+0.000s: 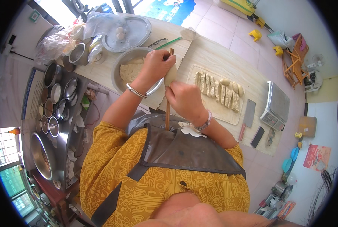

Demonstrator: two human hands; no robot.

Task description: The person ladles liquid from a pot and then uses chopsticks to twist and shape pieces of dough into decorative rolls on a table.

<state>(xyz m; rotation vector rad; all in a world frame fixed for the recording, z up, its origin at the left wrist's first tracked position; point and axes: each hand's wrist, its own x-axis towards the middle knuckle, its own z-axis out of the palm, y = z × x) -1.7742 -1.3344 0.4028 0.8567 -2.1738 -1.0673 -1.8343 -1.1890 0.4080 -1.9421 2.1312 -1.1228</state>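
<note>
In front of my chest, my left hand [158, 65] is closed around the upper part of a pair of wooden chopsticks [167, 118], whose ends stick out above the fist. A pale lump of dough [170, 75] sits on the chopsticks between my two hands. My right hand [185, 99] is curled at the dough's lower end, its fingers closed on the chopsticks. Under my left wrist stands a metal bowl [117, 80] with filling-like pale crumbly food [129, 71] in it. To the right, a cutting board [210, 104] bears a row of cut dough strips [219, 90] and several smooth oval pieces [235, 87].
Right of the board lie a cleaver [248, 115], a phone [257, 137] and a digital scale [275, 104]. A round lid [140, 36] and plastic bags [100, 28] are at the far left. Pots and bowls [54, 92] crowd a side counter on the left.
</note>
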